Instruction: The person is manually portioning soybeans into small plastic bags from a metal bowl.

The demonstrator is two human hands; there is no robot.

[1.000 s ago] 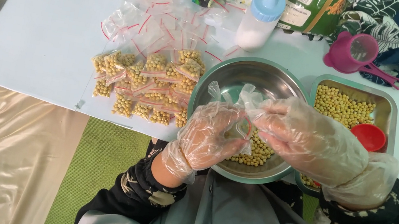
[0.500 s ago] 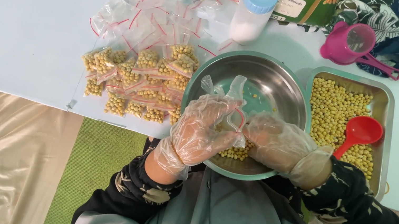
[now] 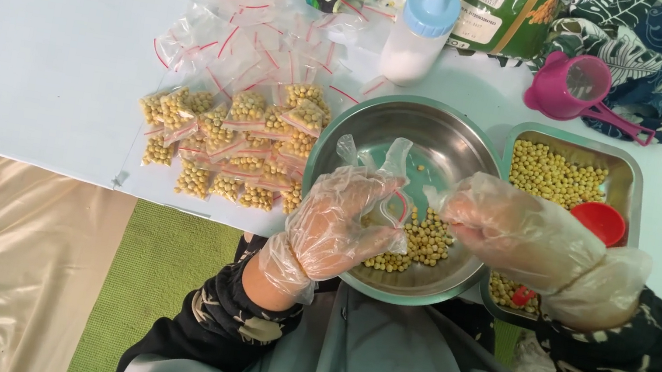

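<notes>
Both my hands wear thin clear plastic gloves. My left hand (image 3: 340,223) holds a small clear zip bag (image 3: 394,194) with a red strip, mouth open, over the round steel bowl (image 3: 376,127). My right hand (image 3: 510,232) hovers just right of the bag with fingertips pinched; I cannot tell if it holds anything. A small heap of yellow beans (image 3: 421,240) lies in the bowl's near side, partly hidden by my hands.
Several filled bean bags (image 3: 222,147) lie left of the bowl, empty zip bags (image 3: 236,29) behind them. A rectangular steel tray (image 3: 629,176) of beans with a red scoop (image 3: 598,221) sits right. A blue-capped white bottle (image 3: 417,32), pink cup (image 3: 573,84) and green can (image 3: 501,9) stand at the back.
My right hand has drawn back to the right, away from the bag, and the camera view shifted slightly. My left hand still holds the bag over the bowl.
</notes>
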